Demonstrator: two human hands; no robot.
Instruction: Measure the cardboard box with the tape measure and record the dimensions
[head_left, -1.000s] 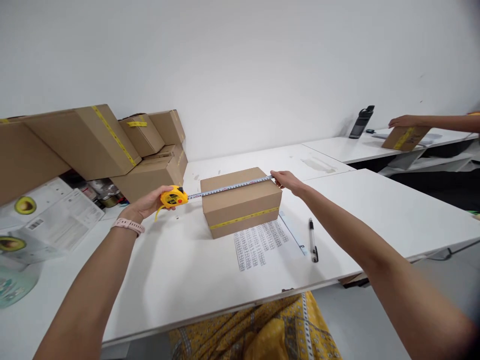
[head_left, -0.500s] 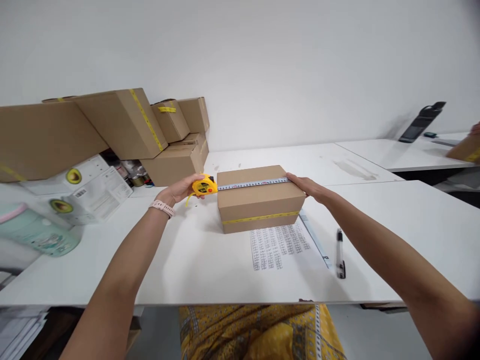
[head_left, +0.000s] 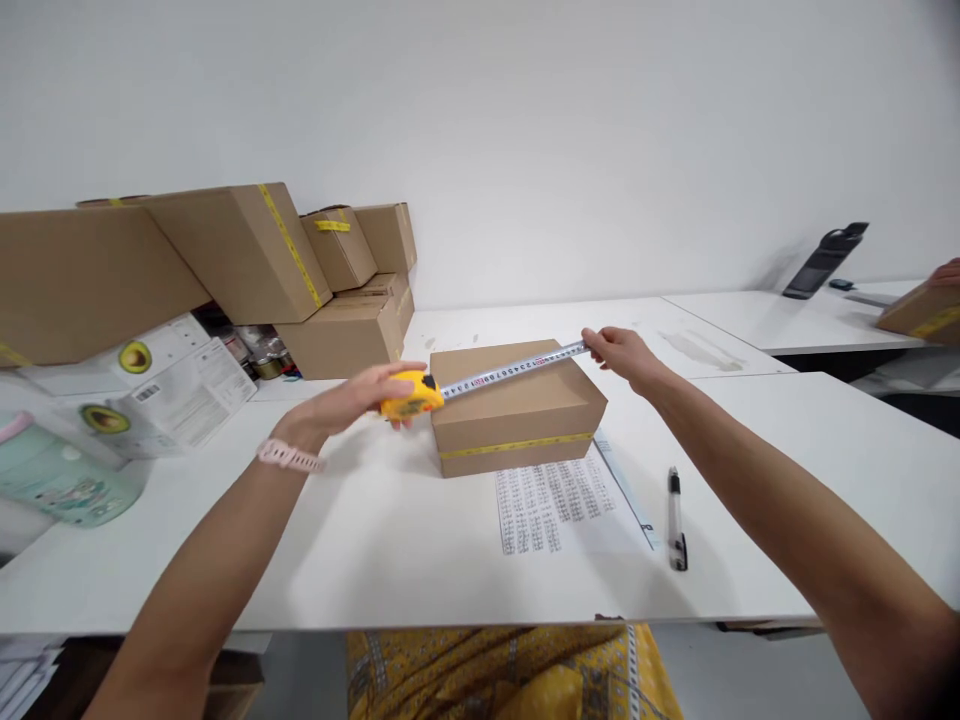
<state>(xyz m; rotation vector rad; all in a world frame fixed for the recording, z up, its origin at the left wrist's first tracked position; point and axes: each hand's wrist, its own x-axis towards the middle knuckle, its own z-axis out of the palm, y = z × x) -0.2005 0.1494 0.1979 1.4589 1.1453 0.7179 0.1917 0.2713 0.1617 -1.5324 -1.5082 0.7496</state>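
Note:
A brown cardboard box with a yellow tape band sits in the middle of the white table. My left hand grips a yellow tape measure case just left of the box. Its silver blade runs up and to the right above the box top. My right hand pinches the blade's far end, raised above the box's back right corner.
A printed sheet and a black pen lie in front of the box. Stacked cardboard boxes, avocado cartons and a teal bottle crowd the left. Another person's hand holds a box at far right, near a dark bottle.
Both hands lifted the tape off the box top; the blade now slants upward to the right instead of lying flat along the box's back edge.

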